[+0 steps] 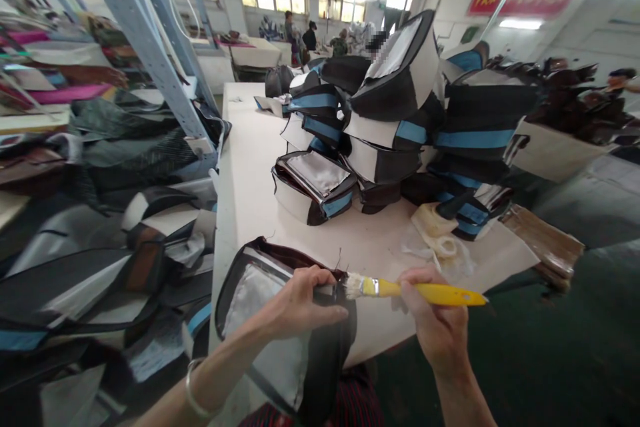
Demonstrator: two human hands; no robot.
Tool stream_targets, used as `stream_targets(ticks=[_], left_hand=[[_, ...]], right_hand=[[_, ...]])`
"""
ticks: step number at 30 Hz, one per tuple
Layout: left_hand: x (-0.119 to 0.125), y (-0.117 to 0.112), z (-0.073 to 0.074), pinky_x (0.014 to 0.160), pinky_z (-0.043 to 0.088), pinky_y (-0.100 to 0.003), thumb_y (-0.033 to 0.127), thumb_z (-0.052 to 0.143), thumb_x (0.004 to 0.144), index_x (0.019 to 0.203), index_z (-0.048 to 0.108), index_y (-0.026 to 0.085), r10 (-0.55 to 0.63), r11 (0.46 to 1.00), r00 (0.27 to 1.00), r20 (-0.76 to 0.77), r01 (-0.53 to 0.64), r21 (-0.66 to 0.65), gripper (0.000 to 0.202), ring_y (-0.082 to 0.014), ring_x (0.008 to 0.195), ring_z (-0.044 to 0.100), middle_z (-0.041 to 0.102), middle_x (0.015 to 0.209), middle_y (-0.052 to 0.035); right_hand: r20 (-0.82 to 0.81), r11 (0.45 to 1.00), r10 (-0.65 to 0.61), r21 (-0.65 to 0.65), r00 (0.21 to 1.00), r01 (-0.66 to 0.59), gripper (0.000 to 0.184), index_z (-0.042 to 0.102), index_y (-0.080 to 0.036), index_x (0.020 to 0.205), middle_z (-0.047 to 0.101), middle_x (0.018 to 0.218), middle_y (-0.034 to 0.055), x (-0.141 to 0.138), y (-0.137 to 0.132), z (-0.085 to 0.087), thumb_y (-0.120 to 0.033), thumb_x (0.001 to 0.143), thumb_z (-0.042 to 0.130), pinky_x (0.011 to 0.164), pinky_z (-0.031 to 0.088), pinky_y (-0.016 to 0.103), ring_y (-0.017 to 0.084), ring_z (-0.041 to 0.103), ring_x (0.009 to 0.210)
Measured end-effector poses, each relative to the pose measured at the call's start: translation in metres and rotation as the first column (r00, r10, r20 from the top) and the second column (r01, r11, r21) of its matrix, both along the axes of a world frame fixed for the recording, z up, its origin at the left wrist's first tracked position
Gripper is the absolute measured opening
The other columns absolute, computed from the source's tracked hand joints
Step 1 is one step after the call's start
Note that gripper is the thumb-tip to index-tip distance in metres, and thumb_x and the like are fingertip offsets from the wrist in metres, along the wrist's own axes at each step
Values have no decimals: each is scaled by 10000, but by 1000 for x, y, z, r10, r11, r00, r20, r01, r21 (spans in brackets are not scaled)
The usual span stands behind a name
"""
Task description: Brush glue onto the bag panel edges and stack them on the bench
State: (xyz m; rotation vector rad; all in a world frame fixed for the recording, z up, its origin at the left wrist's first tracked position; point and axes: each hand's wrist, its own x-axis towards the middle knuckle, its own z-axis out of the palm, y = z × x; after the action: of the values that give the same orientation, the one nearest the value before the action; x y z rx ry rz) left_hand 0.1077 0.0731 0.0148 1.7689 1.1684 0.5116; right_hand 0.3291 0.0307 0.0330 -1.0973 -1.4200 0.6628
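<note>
My left hand (303,300) is closed on the rim of a dark, silver-lined bag piece (273,323) at the near end of a long white table (250,180). My right hand (437,327) grips a yellow-handled brush (415,290). The brush's pale bristles touch the bag's edge right beside my left fingers. A bangle sits on my left wrist.
Stacks of black, white and blue bag pieces (395,113) fill the table's middle and right. A roll of tape (443,233) and brown strips (545,243) lie near its right corner. Metal shelving (150,53) with piled fabric stands left. People work far behind.
</note>
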Motion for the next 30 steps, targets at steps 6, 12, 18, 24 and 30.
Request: stream_targets(ticks=[6,12,18,24,30], left_hand=[[-14,-3,5,597,357,-227,276,710,692,844,641,153,6,980,985,171,28,-197,207,-113,652,481,539,707,46],[-22,-5,1,607,367,-229,235,718,677,877,628,143,55,945,960,273,38,-324,239,-112,656,491,569,714,38],[-26,-6,-3,542,320,-223,247,712,673,858,588,151,48,922,954,295,71,-381,242,-95,580,446,547,670,42],[-27,-7,3,564,318,-223,234,695,677,812,558,164,20,927,941,339,109,-358,204,-95,598,429,518,670,48],[-27,0,-2,599,348,-228,343,758,688,872,590,144,-58,930,939,339,174,-323,319,-105,632,455,544,709,40]], right_hand=[[149,996,82,-56,985,-75,78,572,-222,863,555,755,-27,-14,-2,-9,-233,937,547,569,426,236,117,536,618],[157,998,49,28,986,-55,66,565,-215,879,551,789,-7,-22,-8,-4,-190,932,534,621,436,270,141,547,668],[185,999,-14,-31,983,20,100,554,-211,837,536,733,-14,-27,-4,-12,-240,930,530,560,396,262,142,505,609],[130,998,-18,-55,991,25,109,546,-210,818,511,698,-29,-28,-4,-20,-243,922,535,517,379,242,124,478,566],[184,995,-56,-73,981,70,150,554,-200,820,539,692,-17,-28,1,-26,-291,933,522,523,401,248,133,505,566]])
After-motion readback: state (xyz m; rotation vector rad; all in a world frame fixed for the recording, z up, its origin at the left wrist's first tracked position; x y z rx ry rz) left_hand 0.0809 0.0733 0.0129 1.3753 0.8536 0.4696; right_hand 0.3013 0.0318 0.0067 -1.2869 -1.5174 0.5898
